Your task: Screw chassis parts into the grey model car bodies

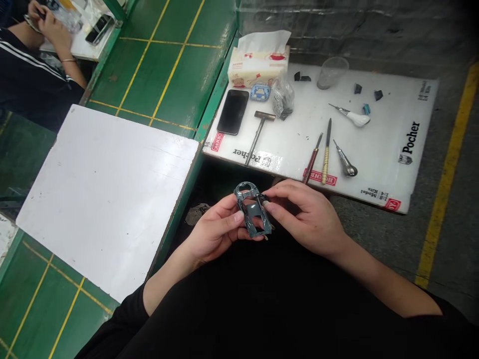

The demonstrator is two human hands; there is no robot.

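Note:
A dark glossy model car body (256,232) with cut-out openings is held over my lap. My left hand (220,224) grips it along its left side and from beneath, thumb on top. At its upper right edge, my right hand (307,212) pinches thumb and forefinger together on a small dark part (263,197). Whether that part is joined to the body, I cannot tell. Above my hands on the white work board (277,144) lie a red-handled tool (313,159), a slim file (327,154) and a metal-handled awl (347,164).
Farther back on the board are a small hammer (258,134), a phone (232,112), a tissue box (258,67), a clear cup (331,74), a white-handled awl (355,118) and dark scraps. At left lies a white panel (112,194). A co-worker's hands (54,30) show upper left.

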